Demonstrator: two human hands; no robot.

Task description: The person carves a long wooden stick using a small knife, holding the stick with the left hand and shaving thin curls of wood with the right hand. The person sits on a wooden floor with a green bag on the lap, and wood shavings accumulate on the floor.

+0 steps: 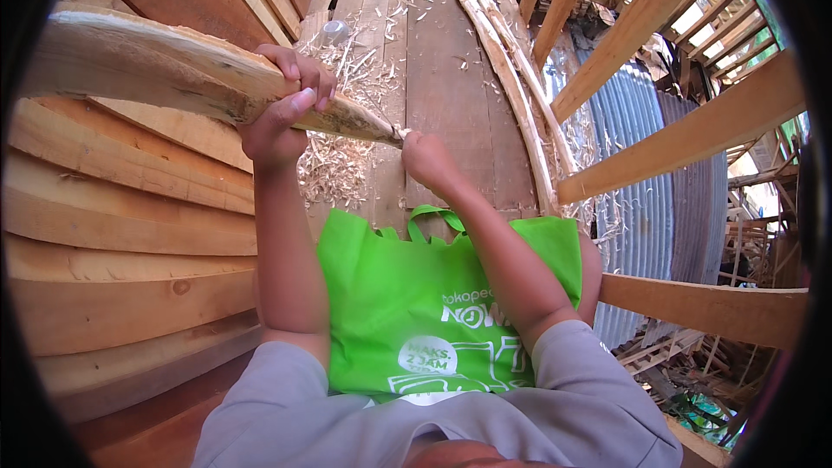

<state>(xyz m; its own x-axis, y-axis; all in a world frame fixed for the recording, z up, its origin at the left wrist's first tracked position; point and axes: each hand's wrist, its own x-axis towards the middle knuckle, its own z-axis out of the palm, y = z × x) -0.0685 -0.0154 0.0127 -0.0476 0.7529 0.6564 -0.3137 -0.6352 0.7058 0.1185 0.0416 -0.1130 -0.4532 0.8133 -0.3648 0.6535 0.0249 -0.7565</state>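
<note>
A long, pale, barked-off wooden pole (173, 52) slants from the upper left toward the middle, thick at the left and narrowing to a rough tip. My left hand (290, 104) is wrapped round it, thumb on the near side. At the narrow tip my right hand (426, 160) is closed like a fist. A small dark bit shows between that hand and the wood, but what the fingers hold is hidden. Across my lap lies a green cloth bag (373, 295) with white print, under my right forearm.
Curled wood shavings (334, 173) lie on the plank floor (442, 61), near a small clear cup (334, 32). Two stripped poles (498, 52) lie along the right. Stacked boards (130, 234) line the left; slats (685, 134) and corrugated sheets (637, 208) stand right.
</note>
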